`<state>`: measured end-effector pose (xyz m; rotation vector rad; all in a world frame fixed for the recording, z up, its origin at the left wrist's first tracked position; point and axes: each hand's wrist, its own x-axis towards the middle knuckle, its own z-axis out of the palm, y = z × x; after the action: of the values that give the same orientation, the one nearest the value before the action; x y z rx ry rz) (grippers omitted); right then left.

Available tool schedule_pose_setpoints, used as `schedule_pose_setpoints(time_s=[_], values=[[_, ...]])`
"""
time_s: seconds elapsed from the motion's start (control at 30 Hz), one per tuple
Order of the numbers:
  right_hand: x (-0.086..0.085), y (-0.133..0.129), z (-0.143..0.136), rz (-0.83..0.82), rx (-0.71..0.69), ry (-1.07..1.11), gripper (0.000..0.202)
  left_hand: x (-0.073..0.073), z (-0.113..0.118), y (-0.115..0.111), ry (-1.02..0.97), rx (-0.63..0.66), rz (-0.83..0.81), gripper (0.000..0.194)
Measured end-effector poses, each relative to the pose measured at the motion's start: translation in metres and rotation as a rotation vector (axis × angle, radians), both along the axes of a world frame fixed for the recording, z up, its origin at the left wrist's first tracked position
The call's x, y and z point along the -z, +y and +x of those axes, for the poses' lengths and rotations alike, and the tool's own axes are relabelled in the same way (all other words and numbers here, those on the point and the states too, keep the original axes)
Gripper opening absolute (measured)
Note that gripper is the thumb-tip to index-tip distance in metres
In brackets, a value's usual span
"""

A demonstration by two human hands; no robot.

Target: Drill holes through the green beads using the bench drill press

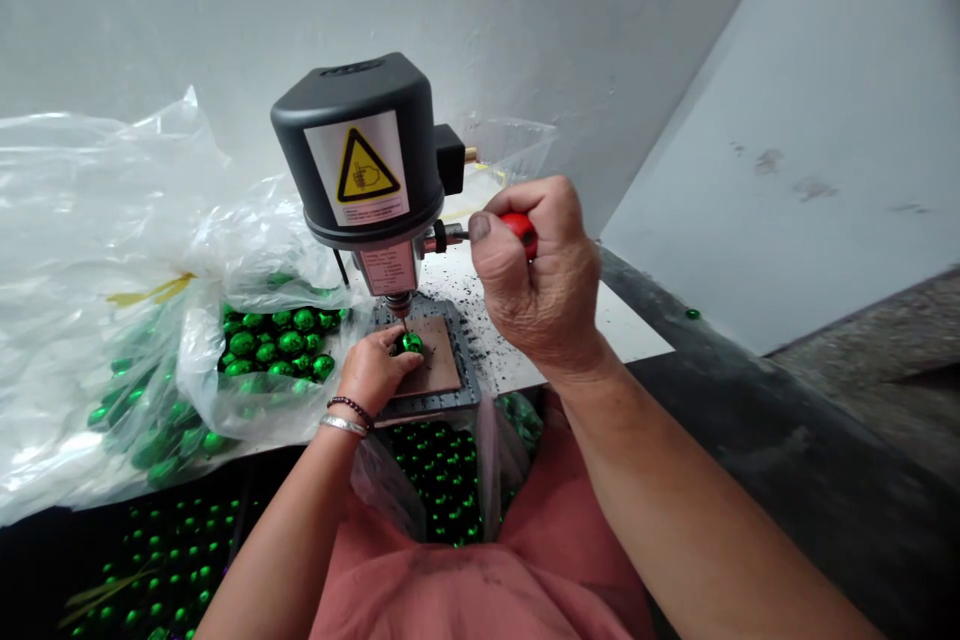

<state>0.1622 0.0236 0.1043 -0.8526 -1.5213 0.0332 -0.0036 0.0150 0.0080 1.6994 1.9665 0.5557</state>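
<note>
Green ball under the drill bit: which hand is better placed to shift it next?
Left, probably: the left hand has thumb and fingers at the green ball, while the right hand is raised, gripping the red handle.

Scuffed pale wall point(825, 120), dark floor point(772, 440)

Frame top filled by plain, pale grey wall point(195, 10). Second wall section point(847, 90) seen at right, set off by a diagonal edge run from top right down to right of center; brownish scuffs point(814, 188) left on it. Dark grey floor point(772, 430) shown lower right, bordered by rough, mottled brownish strip point(885, 350) at right edge. White tabletop point(630, 330) placed mid-frame, its right corner exposed. Walls evenly lit by soft, cool light; lower left deeply shadowed.
</note>
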Motion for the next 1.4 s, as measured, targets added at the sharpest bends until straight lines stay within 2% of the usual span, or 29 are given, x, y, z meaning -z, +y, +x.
schedule_pose_setpoints(time_s=[0.13, 0.33, 0.5, 0.77, 1.0, 1.27, 1.33, 1.4], values=[[0.001, -0.002, 0.001, 0.014, 0.016, -0.010, 0.016, 0.000, 0.002, 0.001, 0.062, 0.048, 0.025, 0.047], [0.008, -0.007, 0.003, 0.049, 0.082, -0.076, 0.012, 0.008, -0.001, 0.003, 0.152, 0.074, 0.057, 0.045], [0.014, -0.012, 0.003, 0.059, 0.155, -0.117, 0.010, 0.011, -0.002, 0.003, 0.135, 0.103, 0.094, 0.036], [0.032, -0.010, 0.001, 0.119, 0.159, -0.104, 0.007, 0.008, 0.002, -0.001, 0.148, 0.076, 0.090, 0.035], [0.043, -0.010, -0.004, 0.182, 0.217, -0.082, 0.007, 0.013, 0.001, 0.000, 0.170, 0.066, 0.099, 0.037], [0.077, -0.009, -0.009, 0.161, 0.126, -0.031, 0.014, 0.011, 0.001, 0.000, 0.170, 0.047, 0.047, 0.039], [0.073, -0.008, -0.010, 0.174, 0.143, -0.003, 0.012, 0.011, 0.001, 0.001, 0.172, 0.045, 0.050, 0.039], [0.054, -0.005, -0.011, 0.190, 0.184, 0.027, 0.007, 0.012, 0.002, 0.001, 0.167, 0.043, 0.052, 0.039]])
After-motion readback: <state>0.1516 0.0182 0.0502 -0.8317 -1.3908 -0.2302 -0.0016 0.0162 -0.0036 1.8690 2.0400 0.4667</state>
